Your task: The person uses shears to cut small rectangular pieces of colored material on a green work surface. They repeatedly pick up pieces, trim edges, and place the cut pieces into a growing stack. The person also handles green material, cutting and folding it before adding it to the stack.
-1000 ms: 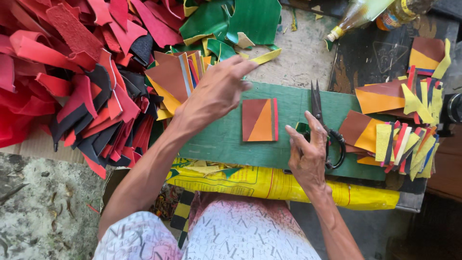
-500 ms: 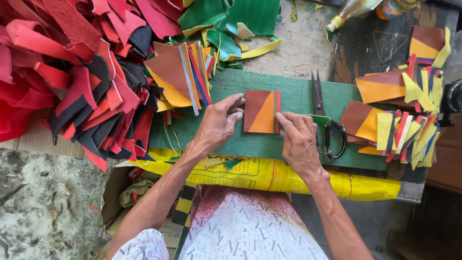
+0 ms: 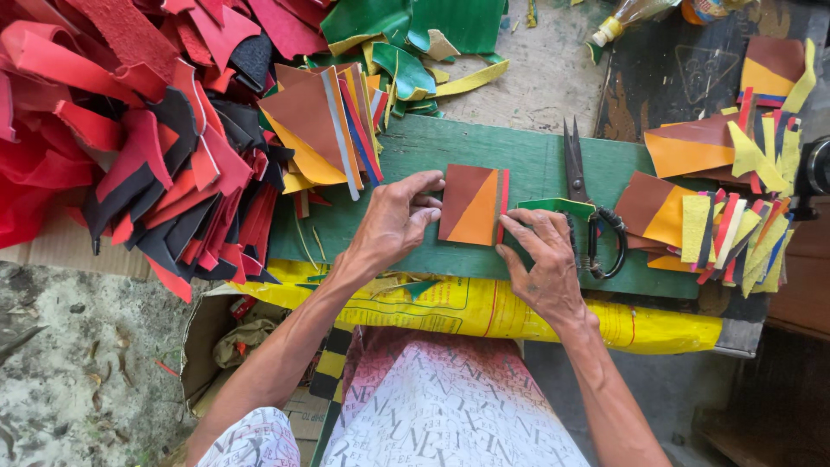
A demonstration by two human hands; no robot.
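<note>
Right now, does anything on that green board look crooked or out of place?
Nothing looks damaged or spilled. The brown-and-orange patch lies flat on the green board, slightly tilted, with the left hand and right hand at its two sides. The scissors lie closed beside it. The red and black scraps are heaped loosely.

Looked almost straight down from a head-worn camera, close over a green board (image 3: 536, 164) laid across the lap. Faced the board's far edge, toward the top of frame. Sat near enough to crop both forearms at the bottom edge. Took in a red and black scrap heap (image 3: 112, 130) left of the board, scissors (image 3: 581, 186) on its right part, and bare ground beyond. Only one view, nothing shared.
</note>
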